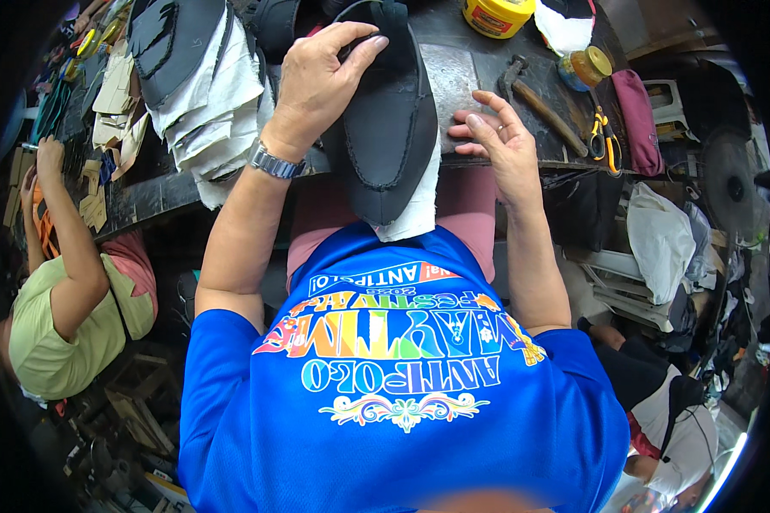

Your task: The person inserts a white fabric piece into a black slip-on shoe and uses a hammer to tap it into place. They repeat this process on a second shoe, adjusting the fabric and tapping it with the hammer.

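A black shoe upper [381, 141] with a stitched seam lies at the table's front edge, its rounded toe towards me and white lining cloth [419, 209] showing beneath it. My left hand [312, 85], with a metal watch on the wrist, is over the upper's far left part. Its thumb and forefinger close on the black edge there. To the right of the upper, my right hand [503, 137] is raised with its fingers apart and nothing visible in them. Beyond that hand is a shiny metal plate [447, 75] on the dark table.
A stack of black uppers [175, 60] with white lining stands at the left. On the right lie a hammer [543, 107], orange-handled scissors [605, 141], a glass jar [583, 68] and a maroon cloth [636, 124]; a yellow tub [498, 17] is farther back. Another person [77, 316] sits at left.
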Demonstrator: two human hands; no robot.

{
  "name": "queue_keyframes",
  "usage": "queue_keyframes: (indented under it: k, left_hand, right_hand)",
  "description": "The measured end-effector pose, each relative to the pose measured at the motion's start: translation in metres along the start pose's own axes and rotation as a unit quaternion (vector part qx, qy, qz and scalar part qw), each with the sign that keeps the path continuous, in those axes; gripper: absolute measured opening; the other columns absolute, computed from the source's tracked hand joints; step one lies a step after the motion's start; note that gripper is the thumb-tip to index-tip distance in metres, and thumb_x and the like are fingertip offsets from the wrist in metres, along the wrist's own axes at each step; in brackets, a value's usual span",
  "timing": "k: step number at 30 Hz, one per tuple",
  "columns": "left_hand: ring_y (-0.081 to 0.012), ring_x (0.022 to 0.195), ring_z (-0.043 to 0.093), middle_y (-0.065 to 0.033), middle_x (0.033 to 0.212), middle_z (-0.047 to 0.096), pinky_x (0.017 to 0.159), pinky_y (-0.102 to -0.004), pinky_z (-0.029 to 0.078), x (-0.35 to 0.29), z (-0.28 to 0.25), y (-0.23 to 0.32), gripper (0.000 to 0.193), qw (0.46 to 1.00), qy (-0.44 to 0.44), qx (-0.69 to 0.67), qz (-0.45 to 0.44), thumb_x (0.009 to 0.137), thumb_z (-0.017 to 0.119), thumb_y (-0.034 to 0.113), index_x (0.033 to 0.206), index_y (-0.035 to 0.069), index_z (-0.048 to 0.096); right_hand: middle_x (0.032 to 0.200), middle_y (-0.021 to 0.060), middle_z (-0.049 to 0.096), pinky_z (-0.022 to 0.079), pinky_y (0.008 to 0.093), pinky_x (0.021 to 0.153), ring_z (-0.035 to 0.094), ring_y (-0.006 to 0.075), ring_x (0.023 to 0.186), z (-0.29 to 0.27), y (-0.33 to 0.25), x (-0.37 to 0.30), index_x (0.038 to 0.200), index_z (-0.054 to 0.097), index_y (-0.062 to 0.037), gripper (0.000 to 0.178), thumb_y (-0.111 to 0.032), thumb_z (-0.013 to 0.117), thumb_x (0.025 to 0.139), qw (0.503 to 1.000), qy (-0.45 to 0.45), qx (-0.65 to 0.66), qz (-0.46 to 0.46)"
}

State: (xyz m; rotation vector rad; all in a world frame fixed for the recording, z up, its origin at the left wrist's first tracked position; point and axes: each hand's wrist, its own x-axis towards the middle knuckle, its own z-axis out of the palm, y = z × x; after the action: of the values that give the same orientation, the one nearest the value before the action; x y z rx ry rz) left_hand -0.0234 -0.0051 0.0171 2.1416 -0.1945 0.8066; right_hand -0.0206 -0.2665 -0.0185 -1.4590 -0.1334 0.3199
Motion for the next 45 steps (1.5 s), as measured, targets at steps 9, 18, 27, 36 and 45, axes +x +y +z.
queue_keyframes:
  k: [9,18,27,36,45]
  left_hand:
    - [-0.0109,0.090,0.067,-0.0015,0.101,0.072,0.083,-0.0236,0.051,0.011,0.000,-0.002,0.022,0.945,0.006,-0.282,-0.168,0.101,0.066,0.012,0.118,-0.001,0.067]
    - [-0.0210,0.106,0.067,-0.0088,0.116,0.069,0.091,-0.0365,0.054,0.002,0.010,-0.007,0.026,0.801,0.079,-0.549,-0.225,0.100,0.068,0.019,0.121,0.004,0.063]
    - [-0.0215,0.119,0.059,-0.0119,0.133,0.054,0.095,-0.0368,0.052,-0.057,-0.024,-0.010,0.072,0.830,0.009,-0.444,-0.337,0.101,0.064,0.041,0.156,0.008,0.031]
    - [-0.0203,0.128,0.057,-0.0154,0.147,0.046,0.106,-0.0337,0.050,-0.062,-0.012,-0.006,0.079,0.897,0.003,-0.364,-0.250,0.088,0.073,0.001,0.156,0.005,0.034]
    - [-0.0153,0.123,0.059,-0.0113,0.148,0.050,0.105,-0.0298,0.050,-0.049,-0.007,-0.019,0.065,0.910,-0.068,-0.341,-0.227,0.090,0.066,-0.005,0.151,0.005,0.046]
  right_hand:
    - [0.125,0.0166,0.068,0.056,0.0324,0.096,0.069,0.0186,0.109,0.014,-0.008,-0.015,0.148,0.044,0.0017,0.067,-0.010,0.077,0.092,0.960,-0.079,0.256,0.079]
    - [0.102,0.0117,0.075,0.056,0.0300,0.077,0.071,0.0161,0.086,0.026,-0.069,-0.037,0.118,0.070,0.0050,0.025,0.000,0.070,0.093,0.973,0.009,-0.106,-0.207]
    - [0.108,0.0191,0.069,0.055,0.0403,0.085,0.068,0.0337,0.099,0.091,-0.023,-0.026,0.121,0.066,0.0026,0.050,-0.021,0.083,0.081,0.809,-0.148,-0.473,-0.317]
    - [0.101,0.0200,0.070,0.055,0.0424,0.079,0.069,0.0374,0.093,0.067,-0.027,-0.016,0.098,0.069,0.0011,0.030,-0.028,0.076,0.091,0.827,-0.138,-0.447,-0.313]
    - [0.109,0.0179,0.072,0.055,0.0381,0.088,0.071,0.0319,0.097,0.030,-0.034,-0.012,0.115,0.073,0.0001,0.029,-0.012,0.075,0.089,0.848,-0.132,-0.416,-0.301]
